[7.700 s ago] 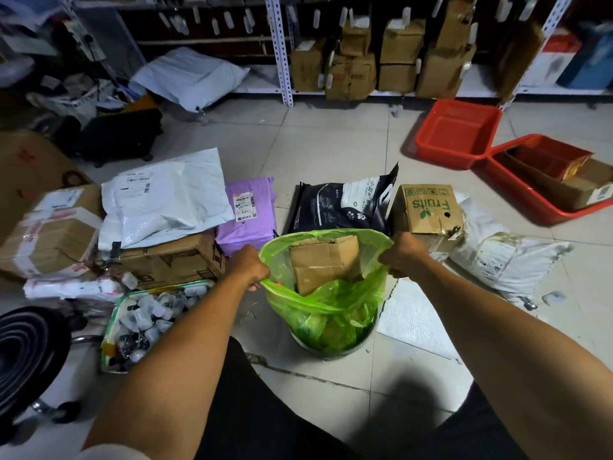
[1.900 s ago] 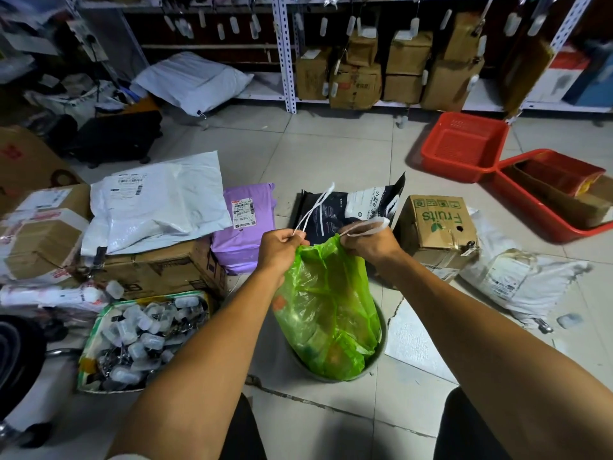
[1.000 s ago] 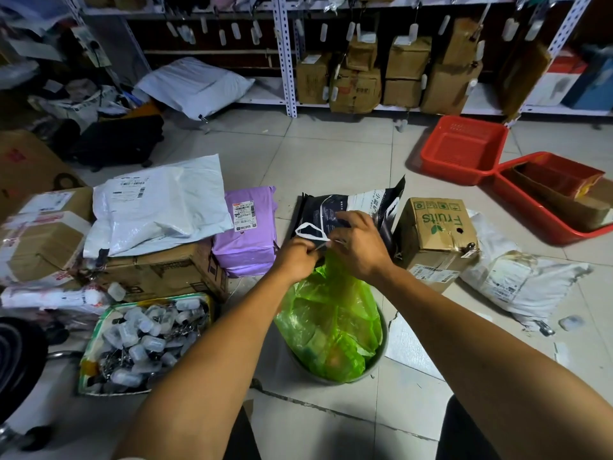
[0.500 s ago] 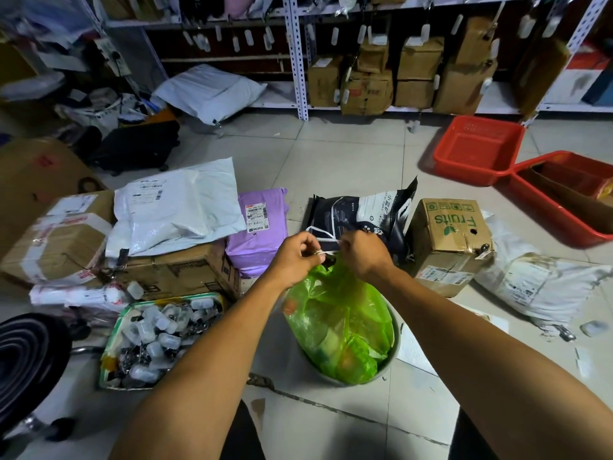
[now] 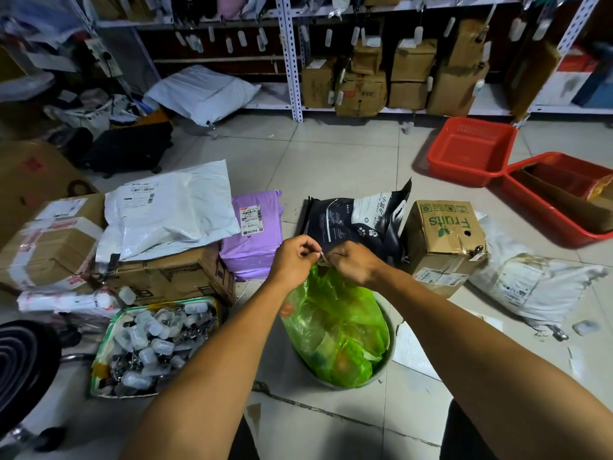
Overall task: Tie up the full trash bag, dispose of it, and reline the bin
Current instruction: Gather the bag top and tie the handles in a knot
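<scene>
A full green trash bag [image 5: 335,323] stands in a round grey bin [image 5: 386,356] on the tiled floor in front of me. The bag's mouth is gathered shut at the top. My left hand [image 5: 293,258] and my right hand [image 5: 353,262] meet just above that gathered top, a few centimetres apart. Each pinches a white drawstring [image 5: 322,257] that runs between them. The knot itself is hidden by my fingers.
Cardboard boxes and white and purple mailers [image 5: 252,234] lie to the left, a tray of small clear bottles [image 5: 152,343] at lower left. A black pouch [image 5: 355,220] and a "Fruits" box [image 5: 444,240] sit behind the bin. Red baskets [image 5: 471,151] lie far right; shelving stands behind.
The open bag mouth was pulled closed by its white drawstrings. My hands have come together over the top and stay there, working the strings. The bag stays in the bin.
</scene>
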